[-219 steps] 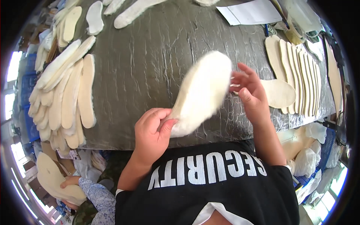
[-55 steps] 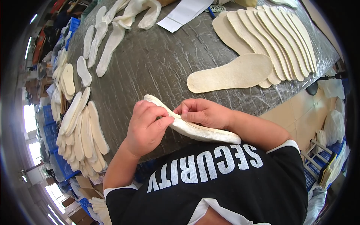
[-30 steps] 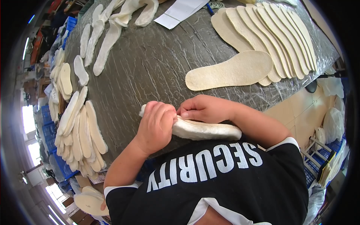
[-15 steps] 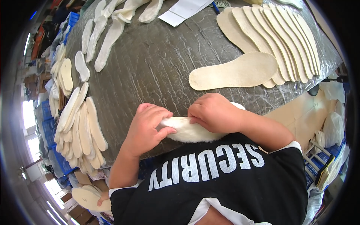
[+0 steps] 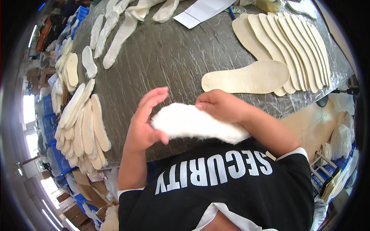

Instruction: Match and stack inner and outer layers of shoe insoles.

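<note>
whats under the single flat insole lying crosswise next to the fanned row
The single flat insole lies on the grey plastic-covered table. Its right end overlaps the fanned row; anything beneath it is hidden.

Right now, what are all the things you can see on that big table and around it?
Fluffy insole: one, white, at the near table edge, between both hands.
Flat insole lying alone: one, cream, just beyond the right hand.
Fanned insole row: many, cream, overlapping, far right of the table.
Insole pile: many, cream, overlapping, left edge of the table.
Fluffy pieces: several, white, far left of the table.
Paper sheet: one, white, far side.
Table cover: one, grey, wrinkled, shiny.
Crates: several, blue, beside the table on the left.
Left hand: open, thumb touching the fluffy insole's end.
Right hand: curled in a grip on the fluffy insole's top.
</note>
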Available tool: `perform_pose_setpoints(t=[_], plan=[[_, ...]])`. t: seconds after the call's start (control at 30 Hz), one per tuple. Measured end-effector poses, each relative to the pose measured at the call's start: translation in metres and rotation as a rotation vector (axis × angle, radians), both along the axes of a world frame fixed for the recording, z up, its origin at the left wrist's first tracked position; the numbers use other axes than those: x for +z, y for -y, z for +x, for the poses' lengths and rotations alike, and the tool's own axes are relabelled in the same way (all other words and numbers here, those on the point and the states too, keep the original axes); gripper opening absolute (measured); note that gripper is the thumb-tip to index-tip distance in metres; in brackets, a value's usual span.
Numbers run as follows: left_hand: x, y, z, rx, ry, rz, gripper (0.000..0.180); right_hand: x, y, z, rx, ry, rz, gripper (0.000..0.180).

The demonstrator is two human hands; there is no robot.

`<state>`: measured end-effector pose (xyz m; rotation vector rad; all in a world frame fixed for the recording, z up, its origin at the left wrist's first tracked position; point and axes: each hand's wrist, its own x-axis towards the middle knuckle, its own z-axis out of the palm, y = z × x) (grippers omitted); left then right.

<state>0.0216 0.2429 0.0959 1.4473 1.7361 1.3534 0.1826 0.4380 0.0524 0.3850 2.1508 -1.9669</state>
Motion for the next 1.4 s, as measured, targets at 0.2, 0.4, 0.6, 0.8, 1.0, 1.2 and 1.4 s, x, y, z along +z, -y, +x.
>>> perform_pose_setpoints(t=[0.2,0.4,0.6,0.8,1.0,1.2,1.4], plan=[[0.012,-0.001,0.020,-0.060,-0.625,0.050,0.052,-0.022,-0.007,-0.012,0.063,0.415,-0.627,0.030],[-0.003,0.026,0.023,0.143,0.083,-0.350,0.038,-0.013,-0.020,0.000,0.204,0.078,-0.256,0.043],[-0.015,0.017,0.030,0.167,-0.594,-0.165,0.045,-0.019,-0.019,-0.002,0.372,0.207,-0.279,0.035],[-0.007,-0.001,0.046,0.006,-0.689,-0.072,0.021,-0.011,-0.017,-0.016,0.441,0.242,-0.239,0.025],[-0.020,0.004,0.055,0.038,-0.509,-0.147,0.017,-0.008,-0.009,-0.036,0.567,0.206,-0.172,0.020],[-0.019,0.018,0.063,-0.045,-0.458,-0.163,0.017,-0.008,0.009,-0.042,0.754,0.078,0.084,0.017],[-0.034,0.030,0.072,-0.150,-0.349,-0.094,0.018,0.005,0.003,-0.036,0.531,0.262,0.200,0.015]])
